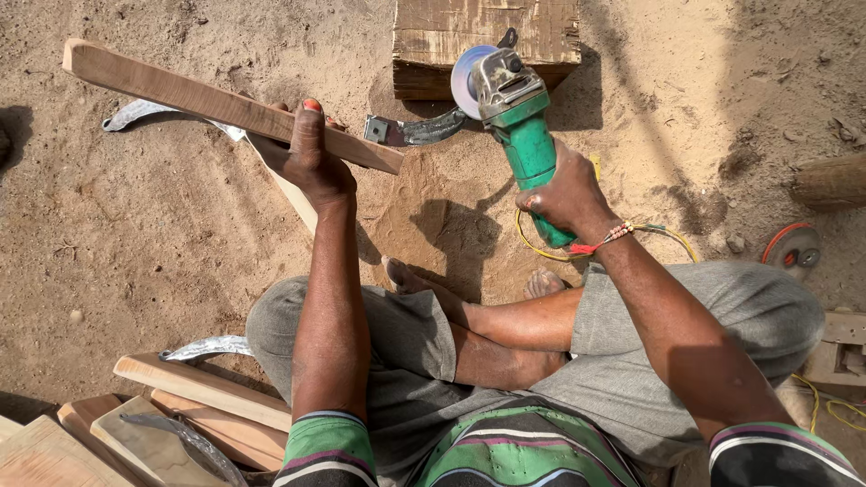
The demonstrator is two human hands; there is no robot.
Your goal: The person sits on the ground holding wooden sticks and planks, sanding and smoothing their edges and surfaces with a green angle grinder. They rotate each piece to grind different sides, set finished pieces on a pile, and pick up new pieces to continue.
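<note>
— Grinder (521, 117), green body, grey metal head, pale disc at the top end: that is what the right hand (566, 194) has hold of. Fingers wrapped tight round the green barrel, disc pointing away from the person, up over the sand near the wooden block (487, 41).

— And the left hand (311, 153)?

— Closed over a long pale wooden stick (225, 104), thumb on top, fingers under. The stick runs slantwise from upper left down to the right, held up off the ground. The two hands are well apart, each clamped on its own thing.

— What is that metal piece between them?

— A curved blade (417, 131) with a squared socket end, lying on the sand just beyond the tip of the stick and just beside the grinder's disc. Whether the disc touches it, I cannot tell from here. Another curved blade (149, 113) shows behind the stick at the left.

— Where does the person sit?

— Cross-legged on the sandy ground (135, 234), grey shorts, bare feet tucked in. A yellow cord (532, 243) loops on the sand under the grinder. Lower left there is a pile of cut wooden pieces (180, 424) with two more blades among them. On the right lies a spare disc (792, 248), red-rimmed.
</note>
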